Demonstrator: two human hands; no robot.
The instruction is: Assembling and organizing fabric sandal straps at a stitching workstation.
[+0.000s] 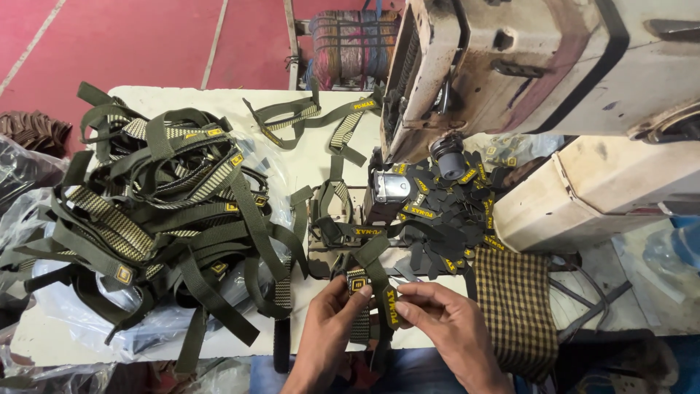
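Strap (373,266): olive webbing with a yellow-lettered tab, held over the desk (313,146) edge.
Left hand (329,321): pinched on a small square label (357,283).
Right hand (445,325): pinched on the tab (391,306).
Pile (153,211): matching straps, left.

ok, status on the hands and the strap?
Left hand pinching olive strap near its square tag. Right hand holding the strap's yellow-lettered label end. Strap pile on the left, loose label heap ahead; nothing blocking.

We see even, soft daylight with faint shadows; the hands stay sharp, mild glare lies on the plastic (87,321) to their left, and edges bend slightly.
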